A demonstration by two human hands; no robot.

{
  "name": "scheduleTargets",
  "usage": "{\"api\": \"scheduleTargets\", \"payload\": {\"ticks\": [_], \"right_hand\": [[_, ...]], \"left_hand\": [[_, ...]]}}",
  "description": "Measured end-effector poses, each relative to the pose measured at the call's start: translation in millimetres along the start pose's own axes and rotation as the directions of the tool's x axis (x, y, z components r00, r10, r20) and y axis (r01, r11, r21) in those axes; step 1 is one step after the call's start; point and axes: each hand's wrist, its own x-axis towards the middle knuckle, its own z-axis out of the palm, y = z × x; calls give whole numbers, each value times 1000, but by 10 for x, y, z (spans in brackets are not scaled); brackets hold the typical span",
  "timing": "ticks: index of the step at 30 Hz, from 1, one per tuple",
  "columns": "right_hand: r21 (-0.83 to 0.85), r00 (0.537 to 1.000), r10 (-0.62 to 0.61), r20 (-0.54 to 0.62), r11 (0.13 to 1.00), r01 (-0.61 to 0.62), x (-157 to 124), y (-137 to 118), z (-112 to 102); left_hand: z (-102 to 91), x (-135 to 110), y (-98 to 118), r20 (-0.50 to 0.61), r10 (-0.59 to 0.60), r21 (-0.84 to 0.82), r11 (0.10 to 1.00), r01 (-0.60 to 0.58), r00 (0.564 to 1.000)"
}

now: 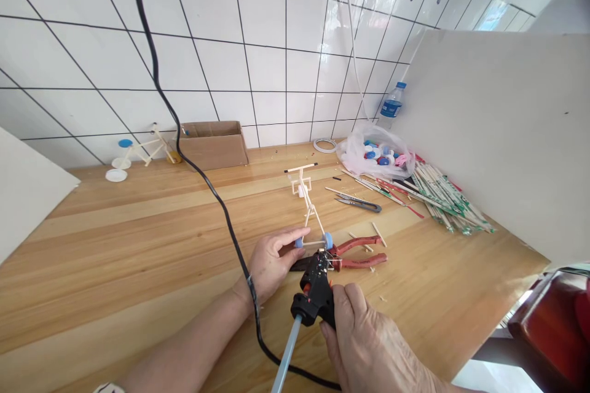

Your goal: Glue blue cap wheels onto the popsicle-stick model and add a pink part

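My right hand point(364, 331) is wrapped round the handle of a black hot glue gun point(316, 282), with a pale glue stick point(288, 350) jutting from its back end. The gun's nozzle is at the right blue bottle cap point(328, 240) on a small tricycle model point(310, 206) made of thin wooden sticks. Between finger and thumb, my left hand point(271, 261) pinches the left blue cap point(299, 242) of that model. Red-handled pliers point(362, 253) lie on the table just beyond the gun, partly hidden by it.
A black cord point(221, 202) crosses the table point(115, 258). Behind stand a cardboard box point(212, 144) and another stick model point(150, 150). To the right are snips point(359, 202), a bag of bottle caps point(378, 153), bundled sticks point(447, 196) and a water bottle point(391, 104).
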Motion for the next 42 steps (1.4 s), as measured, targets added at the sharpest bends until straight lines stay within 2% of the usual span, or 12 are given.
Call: {"api": "scheduleTargets", "payload": {"ticks": [13,19,23,29,42], "right_hand": [[-65,999,-30,-28,997,28,1,-2,23],[-107,995,-58,-85,993,48,21,-10,-1],[-55,994,-32,-104,998,26,52,-30,-50],[33,998,-15,-64,999,17,65,-41,-85],[-19,998,-54,-20,998,54,33,-11,-29]], "left_hand": [[-17,-3,22,9,-7,16,1000,7,1000],[-6,-3,25,7,-20,13,1000,20,1000],[-4,-14,27,8,-40,-3,999,40,999],[-11,-16,52,7,-42,-13,999,42,999],[-10,-18,38,22,-73,-24,997,74,997]]}}
